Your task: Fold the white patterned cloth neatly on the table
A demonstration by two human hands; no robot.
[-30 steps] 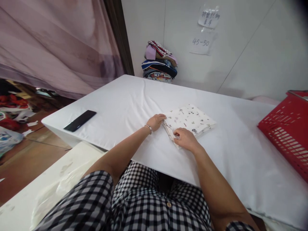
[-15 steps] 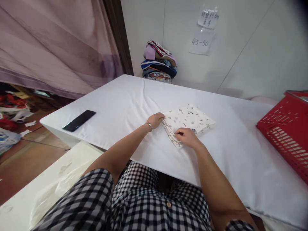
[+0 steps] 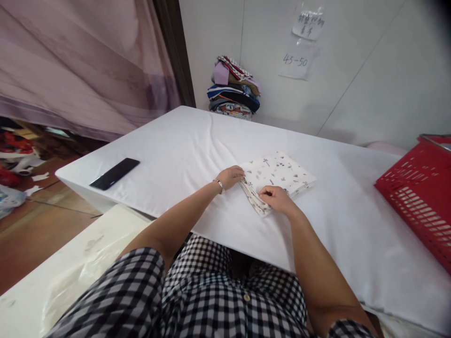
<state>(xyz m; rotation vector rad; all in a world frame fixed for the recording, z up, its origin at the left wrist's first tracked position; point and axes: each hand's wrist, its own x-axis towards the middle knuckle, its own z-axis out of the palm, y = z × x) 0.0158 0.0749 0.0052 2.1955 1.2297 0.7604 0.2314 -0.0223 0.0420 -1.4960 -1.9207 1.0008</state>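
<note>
A white cloth (image 3: 282, 171) with a small scattered print lies folded in layers on the white-covered table (image 3: 169, 155). Its near left side shows several stacked fold edges. At the upper left corner of that side, my left hand (image 3: 230, 177) grips the fabric edge, fingers over the top. My right hand (image 3: 277, 199) is closed on the near part of the same edge, thumb and forefinger pinching the layers. The tips of some fingers are hidden by the cloth and the hand.
A black phone (image 3: 115, 173) lies at the table's left. On the right stands a red plastic basket (image 3: 419, 188). Folded clothes (image 3: 234, 89) are stacked by the wall behind the table. A white bench (image 3: 77, 263) with clear plastic is at lower left; a pink curtain (image 3: 88, 61) hangs beyond.
My left hand's fingers have slid slightly right over the cloth's corner. My right hand has shifted a little right, and the near fold edges look more spread. The view has tilted slightly.
</note>
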